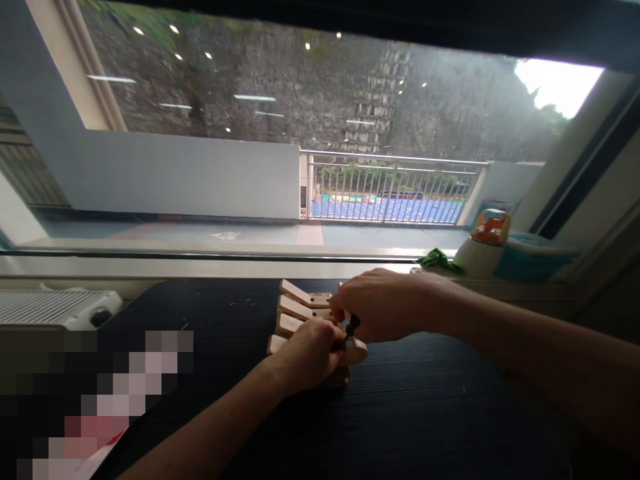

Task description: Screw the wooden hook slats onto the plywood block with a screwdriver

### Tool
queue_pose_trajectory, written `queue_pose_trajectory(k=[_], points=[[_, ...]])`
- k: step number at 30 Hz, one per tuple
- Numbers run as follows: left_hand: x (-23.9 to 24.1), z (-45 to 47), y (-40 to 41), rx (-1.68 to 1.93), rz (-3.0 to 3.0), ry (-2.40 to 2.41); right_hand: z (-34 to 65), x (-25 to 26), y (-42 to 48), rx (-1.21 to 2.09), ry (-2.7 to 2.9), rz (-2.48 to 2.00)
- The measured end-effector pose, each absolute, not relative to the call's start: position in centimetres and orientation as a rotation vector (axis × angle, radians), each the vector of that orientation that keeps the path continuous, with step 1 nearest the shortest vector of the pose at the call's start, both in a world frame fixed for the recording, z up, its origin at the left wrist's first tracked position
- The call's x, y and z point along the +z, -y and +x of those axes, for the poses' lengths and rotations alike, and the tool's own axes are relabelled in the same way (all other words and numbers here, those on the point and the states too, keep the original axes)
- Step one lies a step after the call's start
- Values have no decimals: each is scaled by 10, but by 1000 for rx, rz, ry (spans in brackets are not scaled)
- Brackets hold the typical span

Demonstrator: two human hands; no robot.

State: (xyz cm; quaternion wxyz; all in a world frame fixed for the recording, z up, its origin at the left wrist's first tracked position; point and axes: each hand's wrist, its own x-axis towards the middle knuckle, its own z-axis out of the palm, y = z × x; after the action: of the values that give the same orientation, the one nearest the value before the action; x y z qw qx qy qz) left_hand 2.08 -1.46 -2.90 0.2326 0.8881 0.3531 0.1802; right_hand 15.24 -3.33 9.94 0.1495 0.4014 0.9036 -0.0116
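On the dark table (210, 373) lies a set of light wooden slats (296, 308) with rounded ends, side by side, with small dark holes toward their right. My left hand (313, 350) rests over the nearer slats, its fingers closed around something hidden at their right end. My right hand (373, 303) is bent down from the right, fingers curled in a pinch. Between both hands shows a small black piece (353, 325), cord-like, by the right fingertips. Just below it, a rounded wooden end (357, 351) sticks out. Fingers hide the middle of the set.
Behind the table runs a window sill (150, 267) under a large window. At the right stand a white and orange container (487, 243), a teal tub (533, 257) and a green cloth (437, 260). A white radiator (55, 307) is at the left. The lower left corner is pixelated.
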Motion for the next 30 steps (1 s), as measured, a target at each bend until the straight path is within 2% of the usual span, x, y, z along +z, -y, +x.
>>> queue_pose_trajectory(k=[7,11,18,30], points=[[-29,22,17,520,2367,-1074,148,97,33,-81,-2657,1011],[-30,22,17,518,2394,-1021,154,89,24,-166,-2704,1114],[-33,21,13,498,2462,-1022,152,97,26,-35,-2557,1186],[-32,23,16,501,2408,-1049,149,90,24,-79,-2664,1091]])
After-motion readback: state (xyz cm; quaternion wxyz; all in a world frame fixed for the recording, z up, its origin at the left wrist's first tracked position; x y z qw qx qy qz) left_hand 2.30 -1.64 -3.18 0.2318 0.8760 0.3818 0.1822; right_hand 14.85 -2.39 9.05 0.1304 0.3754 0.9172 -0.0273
